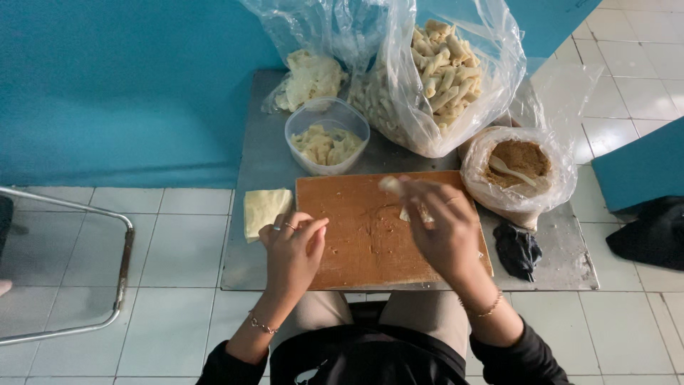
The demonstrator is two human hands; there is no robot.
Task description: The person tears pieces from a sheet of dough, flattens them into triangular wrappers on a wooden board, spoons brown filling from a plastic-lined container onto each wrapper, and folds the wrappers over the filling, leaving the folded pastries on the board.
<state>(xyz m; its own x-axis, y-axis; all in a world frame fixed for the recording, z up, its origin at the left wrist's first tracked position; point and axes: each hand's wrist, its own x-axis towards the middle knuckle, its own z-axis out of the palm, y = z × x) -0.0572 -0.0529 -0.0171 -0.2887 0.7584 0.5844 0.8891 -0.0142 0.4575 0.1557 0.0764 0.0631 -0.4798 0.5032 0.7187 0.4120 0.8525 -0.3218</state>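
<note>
While the right hand (445,228) pinches a rolled wrapper (399,191), left hand (293,249) beside, apart

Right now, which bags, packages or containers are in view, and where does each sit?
Clear plastic bag: table's far side, bulging with pale rolls.
Smaller clear bag: far left, pale sheets inside.
Clear round tub: beyond the wooden board, pale strips inside.
Bag of brown filling: right of the board, pale spoon inside.

Left hand (293,251) loosely curled, right hand (445,228) fingers pinched, palms down.
</note>
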